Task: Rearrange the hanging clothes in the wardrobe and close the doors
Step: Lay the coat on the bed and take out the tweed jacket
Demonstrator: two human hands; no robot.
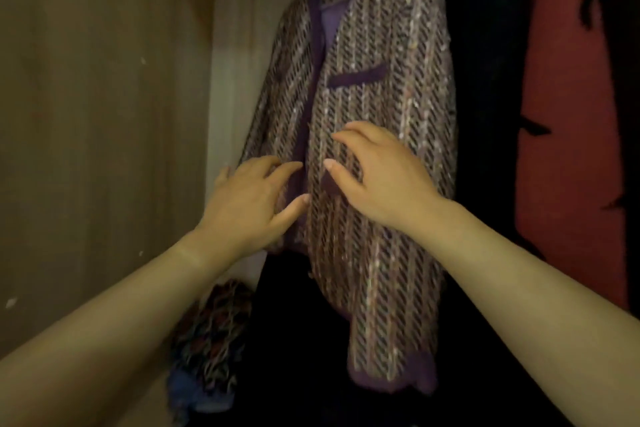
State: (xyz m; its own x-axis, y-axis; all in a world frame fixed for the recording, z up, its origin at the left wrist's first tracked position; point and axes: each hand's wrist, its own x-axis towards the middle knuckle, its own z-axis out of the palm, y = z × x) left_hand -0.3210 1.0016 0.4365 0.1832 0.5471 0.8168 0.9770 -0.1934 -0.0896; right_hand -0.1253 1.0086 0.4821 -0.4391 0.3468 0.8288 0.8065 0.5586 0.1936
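A purple tweed jacket (374, 45) with dark purple trim hangs in the wardrobe, its front partly open. My left hand (249, 201) lies on the jacket's left front edge, fingers spread and loosely bent against the fabric. My right hand (377, 173) rests on the right front panel, fingers spread, thumb pointing left. Neither hand clearly pinches the cloth. To the right hangs a dark garment (485, 80) and beyond it a red coat (568, 114) with black marks. The hanger and rail are out of view.
The wardrobe's brown side wall (97, 114) stands close on the left, with the pale back panel (239, 45) behind the jacket. A patterned knitted bundle (211, 340) lies low on the wardrobe floor below my left arm, next to dark cloth.
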